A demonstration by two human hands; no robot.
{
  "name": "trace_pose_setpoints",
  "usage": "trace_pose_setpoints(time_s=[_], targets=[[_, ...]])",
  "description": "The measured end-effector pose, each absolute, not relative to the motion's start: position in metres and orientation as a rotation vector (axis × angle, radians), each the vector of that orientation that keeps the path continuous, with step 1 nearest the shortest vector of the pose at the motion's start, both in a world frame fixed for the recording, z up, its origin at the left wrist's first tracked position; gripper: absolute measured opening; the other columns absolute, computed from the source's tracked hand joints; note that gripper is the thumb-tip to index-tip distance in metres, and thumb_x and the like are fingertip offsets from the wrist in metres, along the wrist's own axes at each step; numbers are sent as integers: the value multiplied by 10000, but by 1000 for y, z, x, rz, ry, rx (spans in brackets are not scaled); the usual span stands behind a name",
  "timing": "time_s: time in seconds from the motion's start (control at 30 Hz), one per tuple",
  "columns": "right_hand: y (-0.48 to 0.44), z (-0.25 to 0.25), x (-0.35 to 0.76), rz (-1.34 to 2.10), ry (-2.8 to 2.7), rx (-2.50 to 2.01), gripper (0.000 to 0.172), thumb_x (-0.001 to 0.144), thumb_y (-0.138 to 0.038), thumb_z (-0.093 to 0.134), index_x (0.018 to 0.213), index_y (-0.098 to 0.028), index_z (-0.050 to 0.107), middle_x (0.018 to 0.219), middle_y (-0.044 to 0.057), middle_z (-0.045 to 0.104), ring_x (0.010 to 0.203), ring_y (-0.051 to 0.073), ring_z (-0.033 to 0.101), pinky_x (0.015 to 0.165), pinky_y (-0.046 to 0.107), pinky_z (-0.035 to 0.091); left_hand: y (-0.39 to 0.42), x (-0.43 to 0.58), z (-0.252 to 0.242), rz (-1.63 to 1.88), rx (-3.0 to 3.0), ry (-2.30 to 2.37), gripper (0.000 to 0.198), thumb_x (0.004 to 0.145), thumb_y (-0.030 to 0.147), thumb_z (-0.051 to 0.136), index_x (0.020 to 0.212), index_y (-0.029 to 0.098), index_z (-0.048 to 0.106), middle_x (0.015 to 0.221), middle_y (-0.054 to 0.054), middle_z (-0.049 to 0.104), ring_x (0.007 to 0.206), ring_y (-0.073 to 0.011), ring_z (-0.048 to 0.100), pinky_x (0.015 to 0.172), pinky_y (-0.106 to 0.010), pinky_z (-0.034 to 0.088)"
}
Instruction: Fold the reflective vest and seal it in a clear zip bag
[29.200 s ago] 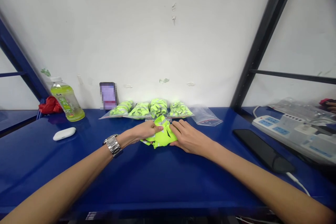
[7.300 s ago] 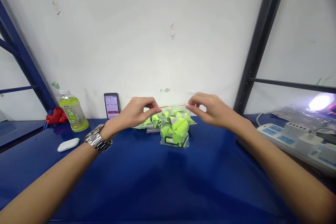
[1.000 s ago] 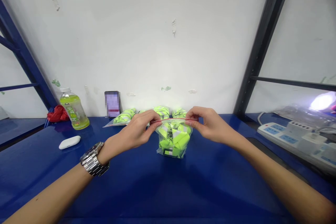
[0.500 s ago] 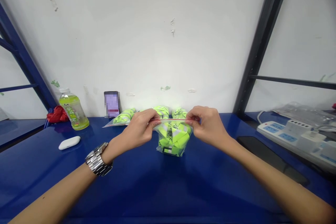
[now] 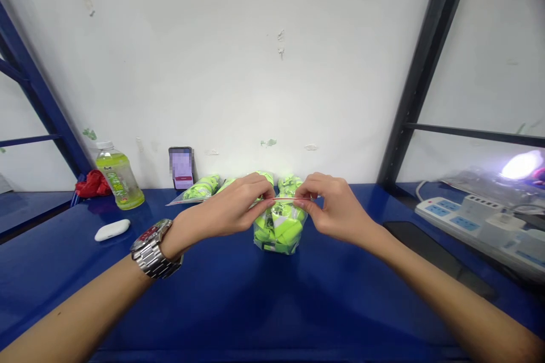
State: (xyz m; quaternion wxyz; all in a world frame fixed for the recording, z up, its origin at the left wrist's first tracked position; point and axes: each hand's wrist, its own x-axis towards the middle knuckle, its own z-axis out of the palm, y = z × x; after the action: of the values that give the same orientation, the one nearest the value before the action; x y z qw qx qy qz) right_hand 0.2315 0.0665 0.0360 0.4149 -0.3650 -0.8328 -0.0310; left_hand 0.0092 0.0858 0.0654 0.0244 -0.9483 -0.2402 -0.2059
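Observation:
A clear zip bag (image 5: pixel 280 229) with folded neon-yellow fabric and pale reflective strips inside stands upright on the blue table (image 5: pixel 238 300). My left hand (image 5: pixel 238 201) pinches the bag's red zip edge left of its middle, the thumb in front. On the same edge, a short way to the right, my right hand (image 5: pixel 330 201) pinches with thumb and fingers. Behind my hands, near the wall, lie more bags of neon-yellow fabric (image 5: pixel 203 187), partly hidden by the left hand.
A bottle of yellow-green drink (image 5: pixel 121 178), a red bundle (image 5: pixel 92 184), a white earphone case (image 5: pixel 112 230) and a propped phone (image 5: pixel 183 167) are on the left. To the right are a dark phone-like slab (image 5: pixel 438 258) and a power strip (image 5: pixel 460 216) with plugs.
Both hands have slid inward along the zip edge and are closer together. The bag stays in place. A bright light now shows at the far right.

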Motion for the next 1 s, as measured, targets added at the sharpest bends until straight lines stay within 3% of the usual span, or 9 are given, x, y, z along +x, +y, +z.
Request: trace_pose_setpoints(time_s=[0.33,0.53,0.67,0.77,0.87,1.0], targets=[[63,43,231,4,-2173,-968,9,782,-188,606,780,-186,597,761,46,619,758,194,535,681,323,396,83,15,53,-617,-2815,-699,168,964,169,285,868,170,423,853,-61,486,716,-153,430,633,-295,382],[64,48,222,17,-2271,-968,62,797,-142,558,751,-184,555,751,40,599,732,172,507,640,289,359,82,17,51,-619,-2790,-689,140,953,159,308,854,180,404,827,-46,470,700,-152,427,614,-286,377],[67,46,210,-100,-2251,-1086,166,684,-38,525,650,-187,462,652,17,515,606,136,426,545,268,280,87,21,42,-683,-2672,-713,179,787,9,360,796,184,396,774,-42,465,668,-155,411,574,-280,361],[67,41,199,-243,-2165,-1144,210,583,-24,520,580,-194,397,590,7,468,582,133,376,556,280,263,88,27,35,-729,-2509,-743,244,639,-26,378,749,193,378,735,-45,470,658,-167,409,551,-283,343],[68,36,194,-320,-2103,-1129,205,529,-29,506,556,-194,388,585,13,474,603,140,375,593,287,286,87,30,33,-713,-2422,-796,259,578,-12,389,734,195,378,719,-48,476,651,-174,411,539,-288,329],[70,34,198,-324,-2104,-1075,150,588,-36,487,583,-180,445,598,8,472,606,138,386,591,277,279,84,25,40,-690,-2470,-835,159,720,34,406,790,174,435,743,-44,507,655,-170,435,560,-291,347]])
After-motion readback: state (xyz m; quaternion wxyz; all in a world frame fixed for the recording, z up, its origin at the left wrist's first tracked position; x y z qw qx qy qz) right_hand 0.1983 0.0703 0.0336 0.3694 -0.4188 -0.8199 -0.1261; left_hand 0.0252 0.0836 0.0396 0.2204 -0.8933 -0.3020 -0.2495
